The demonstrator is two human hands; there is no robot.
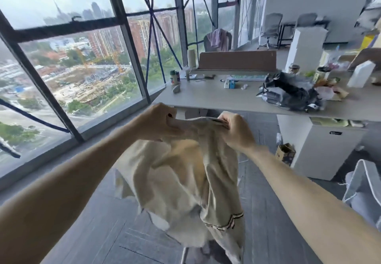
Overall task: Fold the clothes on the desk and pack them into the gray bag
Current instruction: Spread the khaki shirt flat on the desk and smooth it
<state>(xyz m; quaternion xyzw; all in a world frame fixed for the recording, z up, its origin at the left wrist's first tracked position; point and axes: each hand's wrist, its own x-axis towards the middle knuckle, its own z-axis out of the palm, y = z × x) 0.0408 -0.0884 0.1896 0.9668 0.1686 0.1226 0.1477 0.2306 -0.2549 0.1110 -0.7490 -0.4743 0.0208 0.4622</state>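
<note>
Both arms reach forward, and between them a beige garment (185, 170) hangs in the air, on the near side of the table (216, 96) and touching neither it nor the floor (92, 232). The left hand (160, 121) grips the garment's upper edge with its fingers curled into the cloth, and the right hand (235, 129) pinches the same edge just to the right, so the short stretch of fabric between them is pulled taut. Below the hands the cloth falls in loose, rumpled folds, and a dark striped trim (224, 221) runs across its lower right part. On the table, far and to the right of the hands, lies a dark gray heap (288, 92) (whether it is the bag, clothes or both I cannot tell, since the frame is blurred there). Further left on the tabletop stand a small bottle (174, 77) and a blue and white object (229, 83), well apart from the heap. A brown partition (237, 60) stands along the table's far edge. Under the right part of the table is a white cabinet (321, 146), with a cardboard box (285, 153) on the floor just beside it. A large window (72, 67) fills the left side.
</note>
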